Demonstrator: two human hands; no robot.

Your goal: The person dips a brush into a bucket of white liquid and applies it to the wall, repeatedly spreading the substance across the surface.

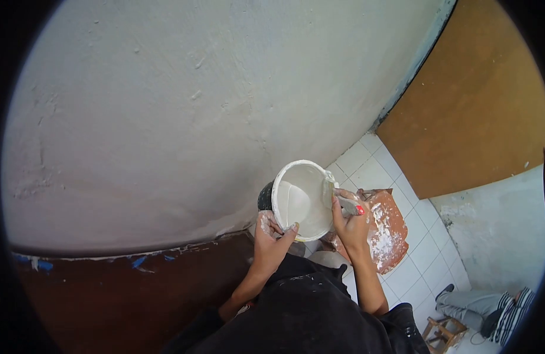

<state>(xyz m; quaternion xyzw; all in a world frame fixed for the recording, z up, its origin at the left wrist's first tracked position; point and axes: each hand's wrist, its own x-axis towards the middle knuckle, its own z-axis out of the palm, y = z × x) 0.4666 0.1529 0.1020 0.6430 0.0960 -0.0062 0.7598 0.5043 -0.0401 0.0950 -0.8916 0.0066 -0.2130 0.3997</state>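
A paint bucket (276, 197) with a white-smeared rim and dark outer side is tilted in front of me, pale paint (297, 203) showing inside. My left hand (273, 237) grips its near rim, thumb over the edge and fingers against the outside. At the right side of the rim, my right hand (352, 223) is closed around a paintbrush (347, 205) with a red-tipped handle. The bristle end lies right at the rim. White smears mark both hands.
A pale, rough wall (166, 118) rises ahead, above a dark brown panel (119, 301). To the right are a brown panel (473, 100), white floor tiles (423, 253) and a paint-splattered reddish surface (390, 230). Another person's trouser leg (473, 304) appears near a wooden stool (444, 333).
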